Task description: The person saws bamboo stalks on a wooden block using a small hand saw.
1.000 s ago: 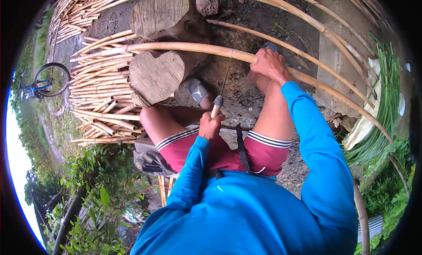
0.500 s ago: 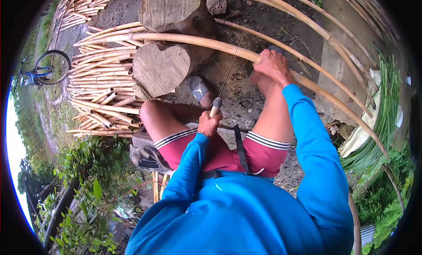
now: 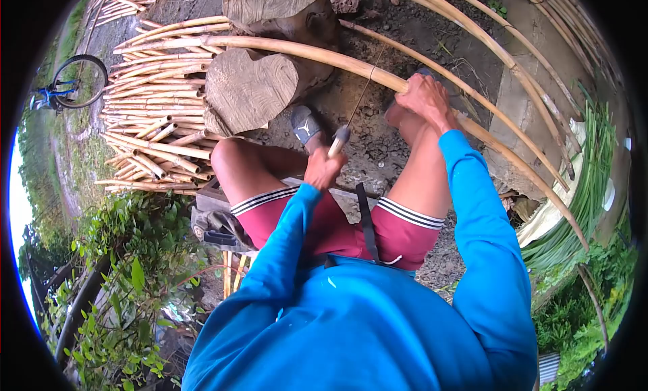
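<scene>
My left hand (image 3: 325, 170) is closed around the pale handle of a long-bladed knife (image 3: 339, 142). Its thin blade, seen nearly edge-on, points away from me and meets or crosses a long bamboo pole (image 3: 304, 52); contact cannot be made out for certain. My right hand (image 3: 428, 101) grips that same pole over my right knee, just right of the blade. From there the pole runs left over a cut tree stump (image 3: 251, 89) and curves down to the right past my right arm.
Bamboo poles are stacked (image 3: 155, 131) at left, near a bicycle wheel (image 3: 79, 82). A second stump (image 3: 270, 1) stands farther off. More long poles (image 3: 486, 43) arch across the right, beside a bundle of green strips (image 3: 586, 182). Leafy plants (image 3: 135, 256) grow at lower left.
My left hand has moved forward and slightly right with the knife. My right hand still grips the pole and appears slightly farther right. The whole view has shifted a little.
</scene>
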Tool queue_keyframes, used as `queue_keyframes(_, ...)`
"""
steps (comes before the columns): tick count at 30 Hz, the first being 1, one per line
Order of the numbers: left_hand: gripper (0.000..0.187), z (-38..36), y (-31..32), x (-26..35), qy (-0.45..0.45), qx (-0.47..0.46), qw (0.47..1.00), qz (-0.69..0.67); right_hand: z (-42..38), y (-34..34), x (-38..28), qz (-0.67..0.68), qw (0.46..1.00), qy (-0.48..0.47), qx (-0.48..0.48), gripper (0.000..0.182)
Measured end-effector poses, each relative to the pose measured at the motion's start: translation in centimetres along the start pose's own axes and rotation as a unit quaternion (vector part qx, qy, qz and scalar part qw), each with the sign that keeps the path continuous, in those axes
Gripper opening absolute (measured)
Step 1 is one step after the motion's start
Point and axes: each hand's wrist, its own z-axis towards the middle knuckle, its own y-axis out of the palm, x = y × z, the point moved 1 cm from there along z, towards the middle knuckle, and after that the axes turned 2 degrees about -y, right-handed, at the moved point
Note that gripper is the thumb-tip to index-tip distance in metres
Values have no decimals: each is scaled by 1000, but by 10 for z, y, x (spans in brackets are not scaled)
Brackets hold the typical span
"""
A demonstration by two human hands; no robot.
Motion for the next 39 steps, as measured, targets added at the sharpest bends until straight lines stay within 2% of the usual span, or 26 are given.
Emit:
queue_keyframes(1,46,16,1,23,-11,2,1000,13,3,0,-2,3,1000,1,-9,35)
queue_keyframes(3,50,56,10,72,-30,-44,997,-63,8,2,1,3,1000,-1,-3,36)
queue_keyframes(5,47,72,22,53,-34,-37,998,-33,0,8,5,0,1000,1,-4,36)
queue_keyframes(6,44,60,19,34,91,-24,990,107,-3,9,5,2,1000,3,-7,37)
queue_keyframes(7,42,50,19,18,222,-10,944,242,-1,4,8,0,1000,7,0,37)
queue_keyframes(9,37,-4,17,-49,75,39,996,24,2,6,10,-7,999,-3,33,38)
queue_keyframes(11,38,-30,7,-34,-4,17,1000,26,3,-1,9,0,1000,-2,9,37)
queue_keyframes(13,38,-25,4,-28,-46,2,999,22,5,-3,4,5,1000,-3,4,37)
queue_keyframes(15,38,-14,2,-36,-30,12,999,19,8,-1,3,-3,1000,-9,30,36)
queue_keyframes(17,36,-18,2,-35,-82,-63,992,-67,12,1,4,-6,1000,-11,10,36)
queue_keyframes(19,34,-38,-10,-23,-87,-69,989,-93,10,6,3,-6,1000,-19,-7,36)
queue_keyframes(22,34,-65,-32,7,-1,-7,1000,-5,8,8,3,-9,1000,-15,2,37)
queue_keyframes(24,34,-59,-29,1,-11,-26,1000,-10,3,5,1,-3,1000,-18,1,36)
queue_keyframes(25,35,-53,-27,0,-21,-46,999,-14,2,2,1,4,1000,-18,0,36)
queue_keyframes(26,36,-39,-20,8,1,-12,1000,-2,3,4,3,1,1000,-18,4,36)
queue_keyframes(27,41,-18,-11,21,49,-15,998,-41,4,7,4,-9,1000,-17,13,37)
queue_keyframes(29,52,38,5,65,18,7,1000,23,8,12,4,-16,1000,-15,20,37)
queue_keyframes(30,54,63,15,71,0,0,1000,7,7,13,6,-6,1000,-6,1,38)
queue_keyframes(31,54,61,23,58,-5,-3,1000,1,6,10,9,-3,1000,-2,-17,38)
queue_keyframes(33,53,56,23,28,57,-6,995,85,1,4,7,11,1000,3,-23,40)
queue_keyframes(34,47,36,21,2,12,-12,998,55,3,2,7,6,999,12,-33,39)
queue_keyframes(35,39,2,16,-16,29,38,998,45,4,3,9,3,999,22,-46,39)
queue_keyframes(36,37,-8,11,-34,49,22,998,28,5,7,12,-6,999,13,-30,39)
queue_keyframes(39,39,-10,4,3,7,3,1000,-18,4,3,7,-6,1000,2,-10,40)
